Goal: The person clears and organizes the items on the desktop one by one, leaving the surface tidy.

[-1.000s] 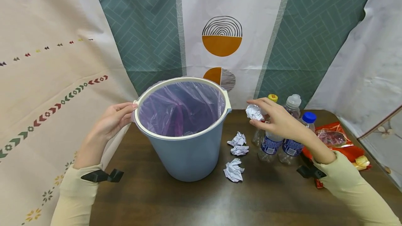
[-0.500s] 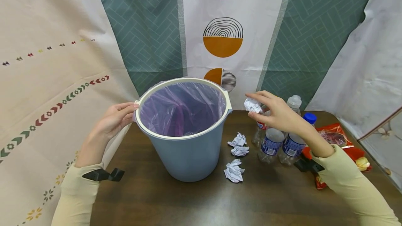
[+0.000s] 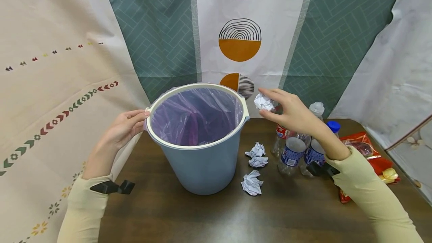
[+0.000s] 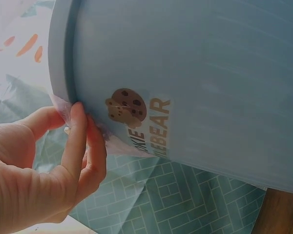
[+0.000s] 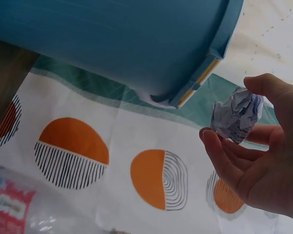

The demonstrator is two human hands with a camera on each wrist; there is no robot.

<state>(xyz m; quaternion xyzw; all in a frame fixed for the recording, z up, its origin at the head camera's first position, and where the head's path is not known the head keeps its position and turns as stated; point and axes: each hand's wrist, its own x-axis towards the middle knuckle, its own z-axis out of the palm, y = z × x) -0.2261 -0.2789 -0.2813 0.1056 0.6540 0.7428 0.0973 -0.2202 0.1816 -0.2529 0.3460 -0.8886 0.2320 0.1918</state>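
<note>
In the head view, a crumpled paper ball (image 3: 264, 102) was held midair just outside the trash bin (image 3: 199, 168), where only plastic liner (image 3: 172, 119) could be made out. In the left wrist view, the rim (image 4: 62, 48) was pinched by the left hand (image 4: 44, 170). In the right wrist view, the ball was pinched by the right hand (image 5: 266, 168); it was judged light, crushable, best held loosely.

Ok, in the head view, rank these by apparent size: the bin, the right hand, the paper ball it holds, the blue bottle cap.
Largest to smallest:
bin
right hand
paper ball, pinched between thumb and fingers
blue bottle cap
</note>
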